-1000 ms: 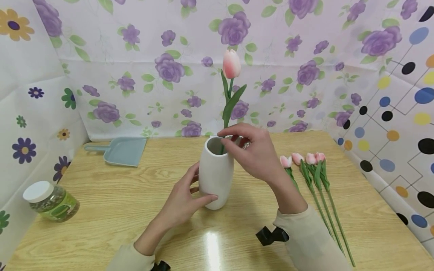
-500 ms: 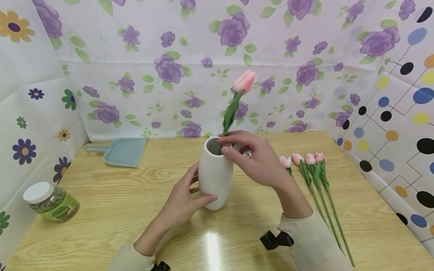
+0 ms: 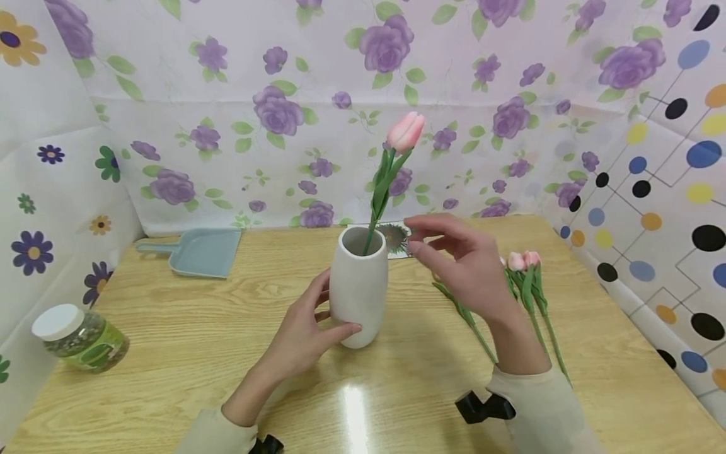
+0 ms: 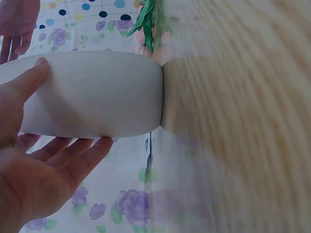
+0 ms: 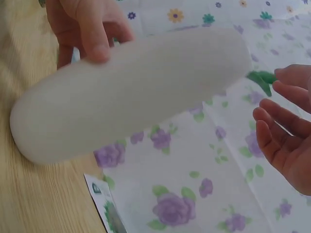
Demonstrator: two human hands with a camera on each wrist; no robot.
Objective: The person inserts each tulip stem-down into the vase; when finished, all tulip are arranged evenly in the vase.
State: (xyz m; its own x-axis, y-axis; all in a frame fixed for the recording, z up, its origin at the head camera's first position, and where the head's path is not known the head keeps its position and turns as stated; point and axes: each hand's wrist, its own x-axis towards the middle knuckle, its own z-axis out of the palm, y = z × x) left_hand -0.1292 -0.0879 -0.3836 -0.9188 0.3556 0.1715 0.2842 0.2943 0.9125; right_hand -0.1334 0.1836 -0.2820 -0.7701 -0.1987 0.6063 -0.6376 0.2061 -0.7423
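Observation:
A white vase [image 3: 358,296] stands upright on the wooden table, and my left hand [image 3: 303,331] grips its lower body with thumb and fingers on either side. From its mouth rises one pink tulip [image 3: 405,132], leaning slightly right, its lower stem hidden inside. Right of the vase, my right hand [image 3: 467,265] is in the air with fingers relaxed and bent, holding nothing. The right wrist view shows this hand [image 5: 289,138] apart from the vase [image 5: 131,94]. More pink tulips [image 3: 524,260] lie on the table, partly behind the right forearm.
A blue-grey dustpan [image 3: 207,252] lies at the back left. The jar [image 3: 87,340] with a white lid is near the left edge. Behind the vase a card with a plant picture [image 3: 395,239] lies by the flowered backdrop. A dotted sheet [image 3: 652,189] borders the right.
My right hand has let go of the tulip and moved right, away from the vase. The tulip sits lower in the vase and tilts right. My left hand keeps its grip.

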